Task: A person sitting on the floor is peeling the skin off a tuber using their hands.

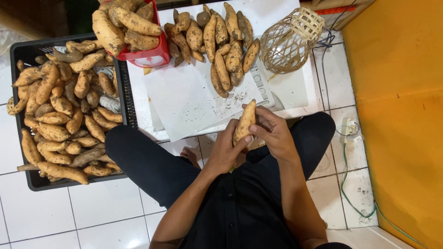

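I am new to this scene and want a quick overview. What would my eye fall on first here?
First, the two hands at the centre: the left hand and the right hand together hold one long, tan sweet potato upright above the lap. Next, the black plastic crate on the left, full of the same dusty roots. Then a loose pile of sweet potatoes lies on white paper ahead, beside a round woven bamboo basket.

Crate (20,50) of sweet potatoes at left of board (295,92). On board: paper sheet (184,101) centre, potato pile (217,41) far edge, tub (152,55) far-left corner, woven basket (290,39) far-right corner, apparently tipped.
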